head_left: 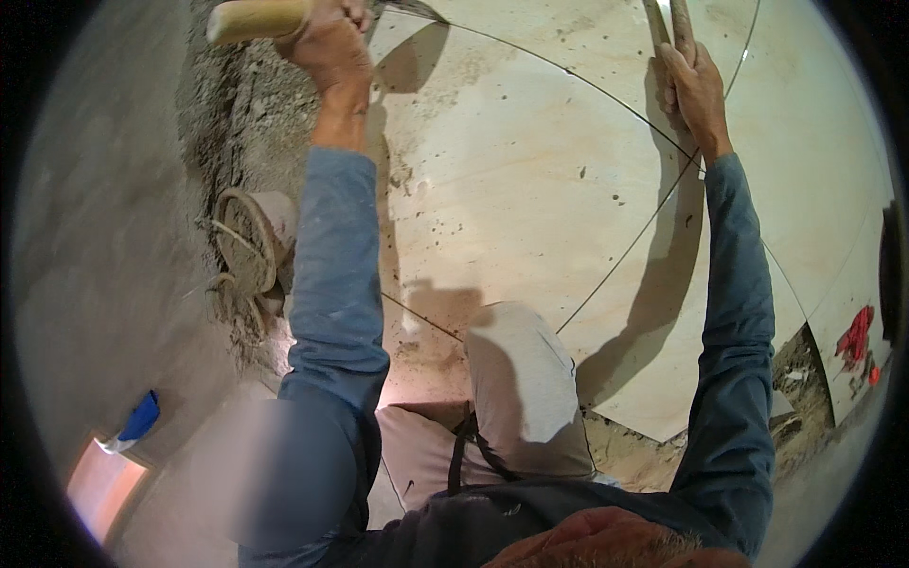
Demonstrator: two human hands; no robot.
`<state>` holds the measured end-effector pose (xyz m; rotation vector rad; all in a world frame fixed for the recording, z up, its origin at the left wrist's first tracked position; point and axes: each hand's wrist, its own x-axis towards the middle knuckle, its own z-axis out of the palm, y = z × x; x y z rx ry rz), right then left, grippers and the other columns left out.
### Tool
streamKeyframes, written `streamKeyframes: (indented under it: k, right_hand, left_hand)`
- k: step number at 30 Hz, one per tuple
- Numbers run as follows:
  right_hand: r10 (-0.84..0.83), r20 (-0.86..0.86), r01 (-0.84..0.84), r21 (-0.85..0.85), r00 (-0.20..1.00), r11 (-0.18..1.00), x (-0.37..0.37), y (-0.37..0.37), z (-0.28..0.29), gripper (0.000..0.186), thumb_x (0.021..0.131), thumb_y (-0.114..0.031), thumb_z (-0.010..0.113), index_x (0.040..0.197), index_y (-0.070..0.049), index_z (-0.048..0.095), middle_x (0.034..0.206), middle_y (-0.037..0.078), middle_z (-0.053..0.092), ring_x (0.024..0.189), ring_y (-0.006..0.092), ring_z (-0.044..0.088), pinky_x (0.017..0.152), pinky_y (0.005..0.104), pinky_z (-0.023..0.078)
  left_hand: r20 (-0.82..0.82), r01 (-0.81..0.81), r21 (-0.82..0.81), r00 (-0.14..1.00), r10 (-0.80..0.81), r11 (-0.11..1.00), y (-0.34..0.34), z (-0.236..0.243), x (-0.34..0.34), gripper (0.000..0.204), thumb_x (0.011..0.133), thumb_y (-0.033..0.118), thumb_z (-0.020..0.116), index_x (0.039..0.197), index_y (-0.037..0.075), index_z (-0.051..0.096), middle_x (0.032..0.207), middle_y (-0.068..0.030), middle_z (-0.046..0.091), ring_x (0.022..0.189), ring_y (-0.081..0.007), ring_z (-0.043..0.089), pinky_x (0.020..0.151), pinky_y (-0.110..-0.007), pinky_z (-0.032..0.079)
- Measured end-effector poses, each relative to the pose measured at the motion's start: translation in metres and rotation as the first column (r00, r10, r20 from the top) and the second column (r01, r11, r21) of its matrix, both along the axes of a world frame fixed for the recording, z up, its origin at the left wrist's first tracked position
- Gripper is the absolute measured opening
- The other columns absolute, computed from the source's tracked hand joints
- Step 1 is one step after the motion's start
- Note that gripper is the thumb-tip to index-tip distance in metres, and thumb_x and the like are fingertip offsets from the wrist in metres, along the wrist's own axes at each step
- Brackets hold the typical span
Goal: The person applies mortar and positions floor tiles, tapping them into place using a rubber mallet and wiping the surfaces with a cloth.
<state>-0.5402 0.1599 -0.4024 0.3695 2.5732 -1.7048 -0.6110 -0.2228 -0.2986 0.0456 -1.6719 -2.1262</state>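
At the upper left my left hand (329, 52) is closed round a thick, pale yellow tool handle (254, 21) with a rounded end. The rest of that tool is hidden or out of the picture. Toward the upper right my right hand (698, 90) grips a long narrow bar (683, 26), whose far end the top edge cuts off. Both arms reach forward over large cream floor tiles (530, 180). The tiles have dark joints and carry specks of mortar. I kneel at their near edge, one knee (516, 346) on a tile.
Along the tiles' left side runs rough grey mortar (251, 114). A mortar-caked bucket (276, 222) lies tipped beside my left forearm. Bare bedding (805, 402) shows in a gap at the right, near a red bundle (857, 336). A blue object (142, 417) lies far left.
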Motion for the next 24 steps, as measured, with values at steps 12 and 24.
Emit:
streamKeyframes:
  k: [12, 24]
  right_hand:
    - [0.340, -0.051, -0.282, 0.451, 0.939, 0.847, -0.016, 0.015, -0.024, 0.044, 0.097, -0.041, 0.063, 0.121, -0.004, 0.059, 0.112, 0.022, 0.071, 0.099, 0.0397, 0.069, 0.089, 0.0469, 0.054]
    - [0.097, -0.049, -0.077, 0.317, 0.994, 0.945, -0.007, 0.002, 0.017, 0.031, 0.092, -0.030, 0.062, 0.099, 0.000, 0.057, 0.080, 0.019, 0.064, 0.075, 0.0293, 0.062, 0.070, 0.0432, 0.050]
  left_hand:
    - [-0.123, -0.236, 0.035, 0.963, 0.238, 0.971, 0.007, -0.039, -0.009, 0.016, 0.093, 0.006, 0.068, 0.097, 0.012, 0.053, 0.071, 0.0008, 0.055, 0.053, -0.0076, 0.049, 0.046, -0.024, 0.039]
    - [0.021, 0.073, -0.114, 0.997, -0.071, 0.991, 0.011, -0.002, -0.008, 0.018, 0.093, 0.008, 0.066, 0.087, 0.011, 0.050, 0.074, 0.0015, 0.051, 0.060, -0.0111, 0.050, 0.052, -0.030, 0.041]
